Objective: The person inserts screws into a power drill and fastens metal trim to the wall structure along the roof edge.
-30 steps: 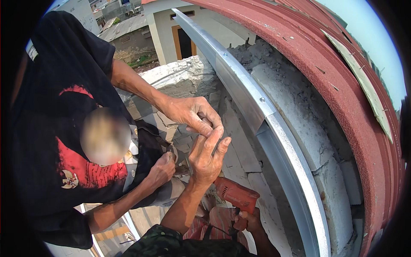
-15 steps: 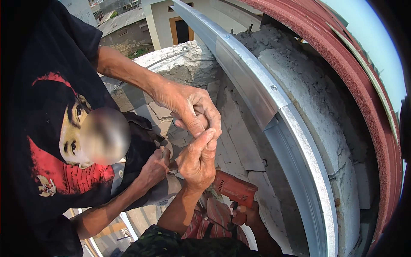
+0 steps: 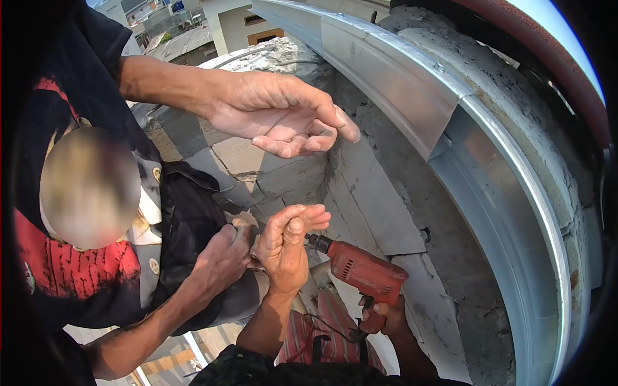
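My left hand [image 3: 285, 254] is raised in the middle, palm inward, its fingers and thumb folded together. Whatever lies inside it, if anything, is hidden. My right hand [image 3: 384, 315], lower down, grips the handle of a red power drill [image 3: 368, 273]. The drill's black chuck [image 3: 317, 242] points left, close beside my left hand. Above my left hand, and apart from it, a co-worker's hand [image 3: 290, 116] reaches in with loosely curled fingers. That person's other hand [image 3: 225, 254] is closed, just left of my left hand.
A long silver metal channel [image 3: 496, 167] curves down the right side beside rough concrete [image 3: 489, 64]. Below stands a grey block wall [image 3: 380, 193]. The co-worker in a dark printed shirt [image 3: 77, 270] stands close at left. A red edge [image 3: 547, 51] runs across the upper right.
The co-worker's upper hand has parted from my left hand, moving up with its fingers loosened. The drill has come up slightly and to the right, and my view has shifted.
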`<action>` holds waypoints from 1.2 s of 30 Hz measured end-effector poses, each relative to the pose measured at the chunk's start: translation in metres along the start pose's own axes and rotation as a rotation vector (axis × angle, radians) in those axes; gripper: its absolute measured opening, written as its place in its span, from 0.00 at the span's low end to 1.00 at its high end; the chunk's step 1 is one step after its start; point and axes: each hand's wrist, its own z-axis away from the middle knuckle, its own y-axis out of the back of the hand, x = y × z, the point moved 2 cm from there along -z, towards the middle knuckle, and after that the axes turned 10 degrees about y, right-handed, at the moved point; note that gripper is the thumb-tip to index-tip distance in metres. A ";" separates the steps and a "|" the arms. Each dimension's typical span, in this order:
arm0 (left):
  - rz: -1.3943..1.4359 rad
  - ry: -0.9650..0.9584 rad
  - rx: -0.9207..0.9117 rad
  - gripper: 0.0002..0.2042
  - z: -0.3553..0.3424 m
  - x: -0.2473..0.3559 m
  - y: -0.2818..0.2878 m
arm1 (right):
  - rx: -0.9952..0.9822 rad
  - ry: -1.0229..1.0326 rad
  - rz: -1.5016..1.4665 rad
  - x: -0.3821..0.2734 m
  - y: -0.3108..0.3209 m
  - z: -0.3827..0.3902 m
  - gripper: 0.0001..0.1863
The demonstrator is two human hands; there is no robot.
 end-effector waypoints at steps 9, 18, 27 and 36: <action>0.007 0.127 0.118 0.07 0.016 -0.078 0.070 | -0.042 0.055 -0.086 0.030 0.015 -0.026 0.30; 0.066 0.256 0.066 0.13 0.015 -0.087 0.091 | -0.125 0.121 -0.102 0.042 0.017 -0.043 0.29; 0.226 0.258 0.017 0.12 0.006 -0.095 0.095 | -0.153 0.198 -0.191 0.050 0.015 -0.044 0.32; 0.180 0.048 0.050 0.19 0.002 -0.126 0.076 | -0.263 0.327 -0.368 0.088 0.048 -0.067 0.33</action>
